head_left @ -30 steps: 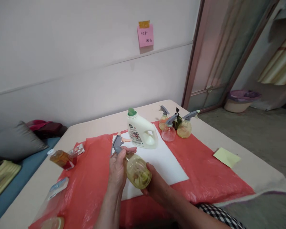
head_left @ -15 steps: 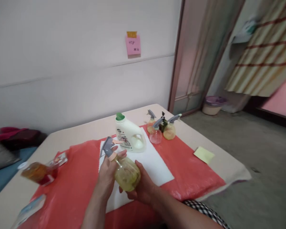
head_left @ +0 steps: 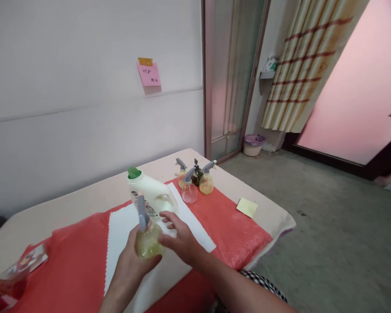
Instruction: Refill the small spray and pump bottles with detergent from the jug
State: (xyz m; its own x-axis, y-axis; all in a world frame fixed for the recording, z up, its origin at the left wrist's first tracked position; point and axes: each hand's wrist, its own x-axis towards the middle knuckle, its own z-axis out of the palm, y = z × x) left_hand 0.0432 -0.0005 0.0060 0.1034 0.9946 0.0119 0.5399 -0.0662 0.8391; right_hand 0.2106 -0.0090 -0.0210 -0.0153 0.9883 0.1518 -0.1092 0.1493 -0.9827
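My left hand (head_left: 133, 256) is wrapped round a spray bottle (head_left: 150, 244) with a grey trigger head and some yellowish liquid at its bottom. The bottle is held up above a white cloth (head_left: 124, 234). At the bottle's right side my right hand (head_left: 180, 239) is open, fingers apart; whether its thumb touches the bottle I cannot tell. Just behind the bottle stands a large pale detergent jug (head_left: 154, 191) with a green piece in its mouth, its label partly hidden by the spray head.
Several spray bottles (head_left: 189, 191) stand together at the back right on the red sheet (head_left: 228, 221). A yellow note pad (head_left: 246, 208) lies near the table's right edge. At left is a plastic packet (head_left: 32, 258). A pink note (head_left: 149, 74) is taped to the wall.
The view has swung right. My right hand has come off the spray bottle's base and opened. The bottle, now in my left hand, has turned more upright with its trigger head facing differently.
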